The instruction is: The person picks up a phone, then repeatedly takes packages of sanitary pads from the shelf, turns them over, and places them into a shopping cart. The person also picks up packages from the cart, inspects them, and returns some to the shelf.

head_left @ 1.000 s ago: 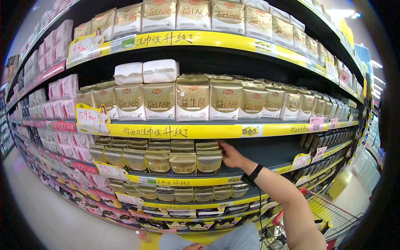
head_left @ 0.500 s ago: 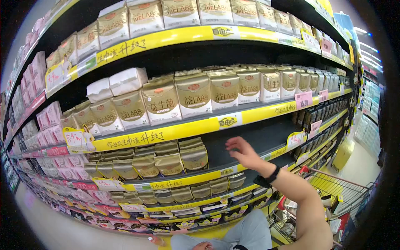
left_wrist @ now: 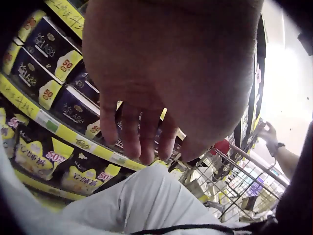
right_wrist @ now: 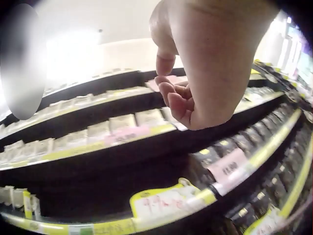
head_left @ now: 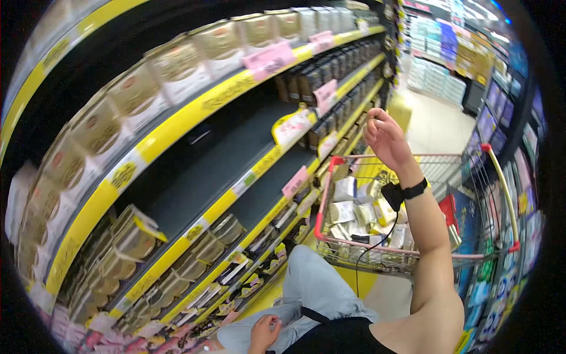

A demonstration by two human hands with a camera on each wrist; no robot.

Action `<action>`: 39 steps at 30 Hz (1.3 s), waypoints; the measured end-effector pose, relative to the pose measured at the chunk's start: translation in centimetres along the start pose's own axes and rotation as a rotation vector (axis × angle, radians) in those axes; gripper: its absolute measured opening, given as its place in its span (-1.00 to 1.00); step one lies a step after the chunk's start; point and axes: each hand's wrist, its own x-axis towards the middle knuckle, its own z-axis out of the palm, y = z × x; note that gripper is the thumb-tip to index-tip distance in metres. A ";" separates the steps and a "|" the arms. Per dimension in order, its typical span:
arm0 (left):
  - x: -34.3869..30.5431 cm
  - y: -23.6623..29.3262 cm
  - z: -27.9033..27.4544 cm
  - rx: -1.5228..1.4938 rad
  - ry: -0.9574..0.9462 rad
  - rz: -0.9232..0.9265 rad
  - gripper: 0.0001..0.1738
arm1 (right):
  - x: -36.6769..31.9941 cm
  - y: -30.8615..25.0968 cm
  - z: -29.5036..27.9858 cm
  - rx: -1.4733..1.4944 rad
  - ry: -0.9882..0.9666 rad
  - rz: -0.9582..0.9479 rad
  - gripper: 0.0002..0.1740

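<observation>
My right hand (head_left: 386, 138) is raised in front of the shelves, near the far-left part of a wire shopping cart (head_left: 321, 221). Its fingers are loosely bent with nothing between them, as the right wrist view also shows. A dark band with a cable circles that wrist. Inside the cart lies a heap of white, gold and dark packs (head_left: 354, 215). My left hand (head_left: 265, 331) hangs relaxed over my lap, beside the light trousers (head_left: 318, 277); in the left wrist view its fingers point down and hold nothing.
On the left, shelves carry a row of gold-and-white packs (head_left: 135, 91) and, lower down, smaller gold packs (head_left: 132, 242). Price cards (head_left: 292, 127) stick out from the yellow shelf edges. Another stocked shelf (head_left: 501, 118) stands on the right, with the aisle floor (head_left: 433, 118) between.
My right hand has left the gold packs on the lower shelf and swung right toward the cart, without a pack. The head view has turned right and down.
</observation>
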 end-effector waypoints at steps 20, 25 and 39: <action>-0.1 3.0 3.3 -0.011 -0.023 0.024 -0.77 | -11.1 21.8 -19.4 -0.708 0.352 0.892 -0.18; -1.0 2.3 2.8 0.008 -0.016 -0.001 -0.77 | -11.0 19.4 -20.0 -1.045 0.203 0.709 -0.30; -0.4 -0.6 2.5 -0.025 -0.023 0.003 -0.72 | -9.0 9.6 -6.7 0.318 0.068 0.415 -0.46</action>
